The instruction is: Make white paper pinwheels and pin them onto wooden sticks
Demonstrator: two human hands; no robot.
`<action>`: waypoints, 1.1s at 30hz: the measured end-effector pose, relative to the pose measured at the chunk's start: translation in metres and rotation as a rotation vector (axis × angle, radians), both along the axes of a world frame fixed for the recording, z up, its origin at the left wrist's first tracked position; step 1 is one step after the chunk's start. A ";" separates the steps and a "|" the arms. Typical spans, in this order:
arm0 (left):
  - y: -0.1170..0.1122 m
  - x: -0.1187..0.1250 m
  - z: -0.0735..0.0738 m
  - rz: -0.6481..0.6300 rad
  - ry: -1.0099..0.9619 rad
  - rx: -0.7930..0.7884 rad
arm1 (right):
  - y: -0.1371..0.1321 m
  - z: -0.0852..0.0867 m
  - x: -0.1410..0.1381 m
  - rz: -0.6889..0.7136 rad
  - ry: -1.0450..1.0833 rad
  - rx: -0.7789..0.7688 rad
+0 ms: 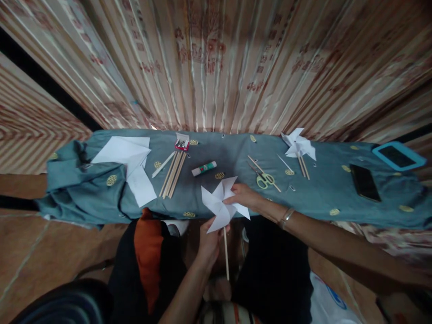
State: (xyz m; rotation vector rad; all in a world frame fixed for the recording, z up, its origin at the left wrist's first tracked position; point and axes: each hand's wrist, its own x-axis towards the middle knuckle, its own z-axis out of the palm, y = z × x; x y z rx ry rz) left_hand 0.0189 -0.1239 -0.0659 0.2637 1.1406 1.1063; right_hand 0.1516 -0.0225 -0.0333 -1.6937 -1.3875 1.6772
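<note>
A white paper pinwheel [220, 208] on a thin wooden stick [226, 258] is held over the near edge of the cloth-covered table. My left hand [208, 236] is closed round the stick just behind the lower blades, its fingertips partly hidden by the paper. From the right, my right hand [241, 197] pinches the pinwheel by its upper right blades, close to the centre. Beyond it lies a glue stick [204, 168]. Green-handled scissors [265, 180] rest across a stick to the right of my hands.
White paper sheets [130, 155] lie at left. Several wooden sticks [173, 175] sit beside a small red box [182, 143] of metal bits. Another pinwheel [299, 143] lies at the back right. A dark phone [365, 182] and a blue-framed tablet [399, 155] are far right. A curtain [216, 67] hangs behind.
</note>
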 end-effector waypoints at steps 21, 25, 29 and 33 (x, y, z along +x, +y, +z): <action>-0.003 0.005 -0.014 0.019 -0.285 -0.118 | 0.006 0.016 0.000 0.307 -0.614 0.235; -0.001 0.005 -0.010 0.030 -0.284 -0.136 | 0.010 0.016 0.000 0.345 -0.627 0.235; 0.001 0.005 -0.005 0.011 -0.270 -0.140 | 0.015 0.017 -0.001 0.379 -0.660 0.238; 0.002 0.006 -0.004 0.003 -0.254 -0.154 | 0.020 0.015 -0.002 0.438 -0.673 0.225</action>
